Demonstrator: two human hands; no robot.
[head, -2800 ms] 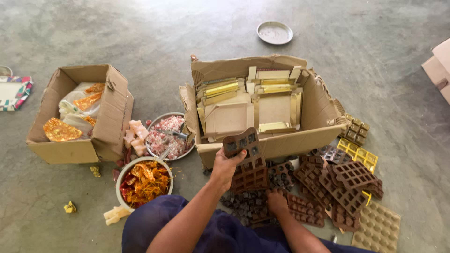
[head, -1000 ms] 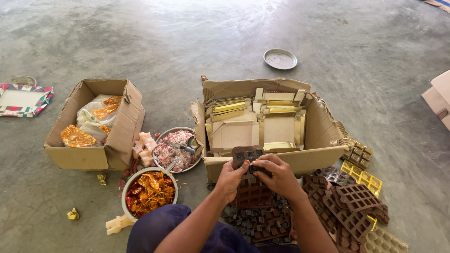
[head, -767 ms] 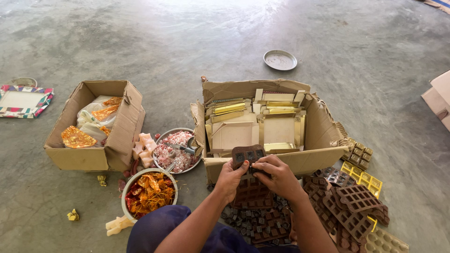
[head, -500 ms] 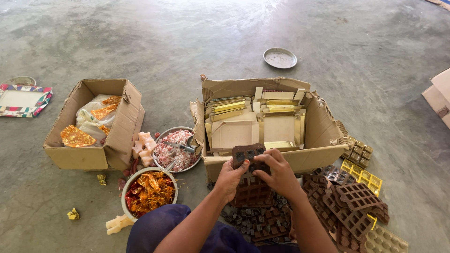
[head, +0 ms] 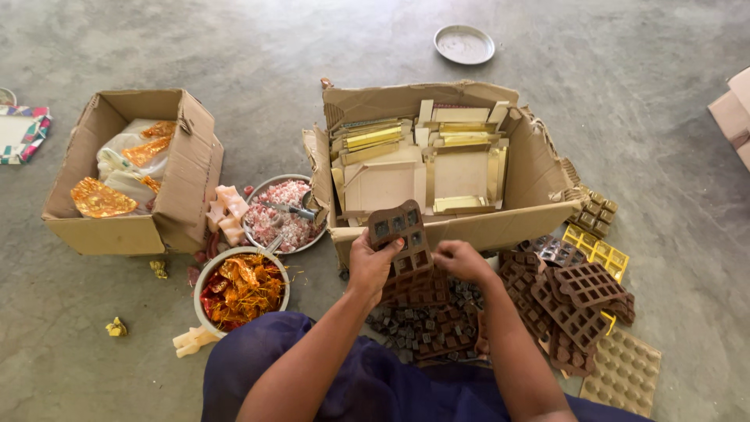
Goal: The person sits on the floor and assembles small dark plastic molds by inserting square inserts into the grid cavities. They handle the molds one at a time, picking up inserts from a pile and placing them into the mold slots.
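Observation:
My left hand (head: 373, 263) grips a brown mould tray (head: 400, 234) with square pockets, held upright in front of the large cardboard box (head: 469, 231). My right hand (head: 461, 259) sits just right of the tray's lower edge, fingers curled toward it; whether it touches the tray I cannot tell. Below both hands lies a pile of small dark chocolate cubes (head: 422, 328) on the floor. More brown mould trays (head: 574, 301) are stacked to the right.
The big box holds gold and tan cartons (head: 426, 168). A smaller box (head: 160, 199) with orange foil stands left. Beside my knee are a bowl of red-gold wrappers (head: 242, 287) and a steel dish of pink pieces (head: 277, 223). Yellow trays (head: 598, 250), a beige tray (head: 625, 375), a far steel plate (head: 464, 44).
Since 2.8 s ago my right hand has risen from the floor pile to the tray. Over the last second both hands and the tray have barely shifted.

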